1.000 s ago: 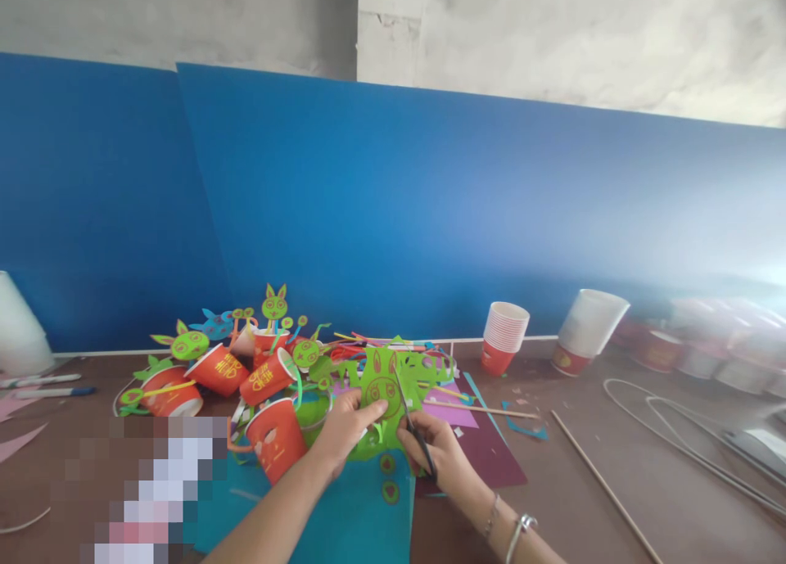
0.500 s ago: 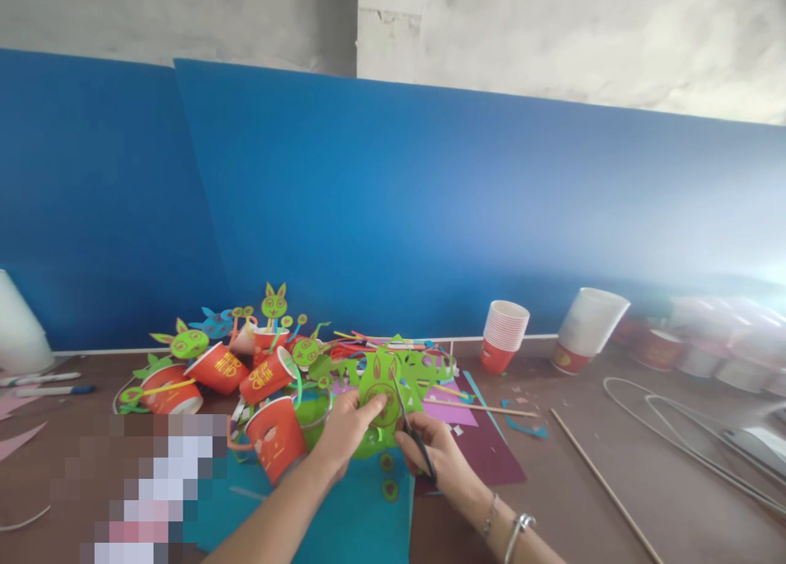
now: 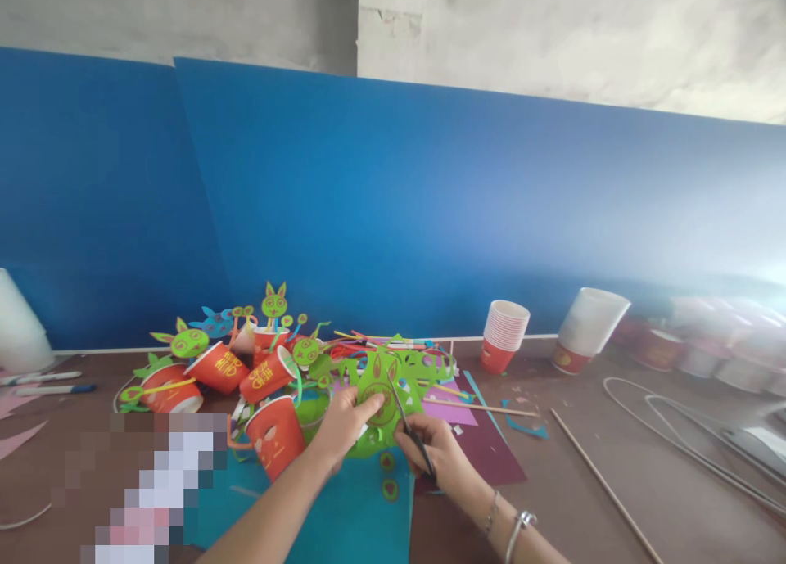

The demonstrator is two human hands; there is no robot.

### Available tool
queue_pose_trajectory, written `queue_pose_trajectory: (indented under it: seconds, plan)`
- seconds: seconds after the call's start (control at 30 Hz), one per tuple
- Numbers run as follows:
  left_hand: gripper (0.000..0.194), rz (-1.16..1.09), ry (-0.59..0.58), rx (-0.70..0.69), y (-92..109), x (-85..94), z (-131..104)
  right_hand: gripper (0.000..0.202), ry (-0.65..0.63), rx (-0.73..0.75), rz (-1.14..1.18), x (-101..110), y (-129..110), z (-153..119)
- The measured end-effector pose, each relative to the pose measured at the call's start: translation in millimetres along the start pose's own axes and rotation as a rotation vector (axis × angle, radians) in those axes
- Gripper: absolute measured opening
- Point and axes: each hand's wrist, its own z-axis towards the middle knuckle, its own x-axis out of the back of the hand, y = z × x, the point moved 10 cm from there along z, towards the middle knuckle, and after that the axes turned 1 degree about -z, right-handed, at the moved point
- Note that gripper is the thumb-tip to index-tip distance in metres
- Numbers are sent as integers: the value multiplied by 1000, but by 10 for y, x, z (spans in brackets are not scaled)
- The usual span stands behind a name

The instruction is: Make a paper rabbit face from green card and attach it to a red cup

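Pinched in my left hand [image 3: 344, 421] is a sheet of green paper [image 3: 373, 369] with a rabbit face drawn on it. My right hand [image 3: 430, 449] grips a pair of scissors [image 3: 419, 444] with dark handles, the blades lying against the paper beside the drawn ears. Two small green round cutouts [image 3: 390, 489] lie below on a blue paper sheet [image 3: 350, 519]. Left of my left hand, a red paper cup [image 3: 275, 439] with a bent orange strip tilts on the table. Green paper scraps [image 3: 430, 367] lie behind the held sheet.
Red cups with green rabbit heads [image 3: 224, 367] crowd the left. A cup stack [image 3: 504, 335] and a taller leaning stack [image 3: 589, 331] stand at the back right. A wooden stick [image 3: 605, 486] and a looped cable [image 3: 669, 433] lie on the right. Markers [image 3: 46, 390] lie far left.
The scissor blades have shifted slightly and lie closer to the drawn rabbit's ears. My left hand and the paper have barely moved.
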Motion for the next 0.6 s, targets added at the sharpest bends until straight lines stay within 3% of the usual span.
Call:
queue_pose_trajectory:
  seconds: [0.2,0.3,0.6]
  plan:
    - [47,-206,96,95,-108,-34,-95,34,9,25,79,15,-15,-9]
    - [47,-191,142,47,-107,-49,-138,40,32,39,138,38,-21,-9]
    - [35,-2,29,-57,91,-209,-173,57,67,-2,242,17,-17,-58]
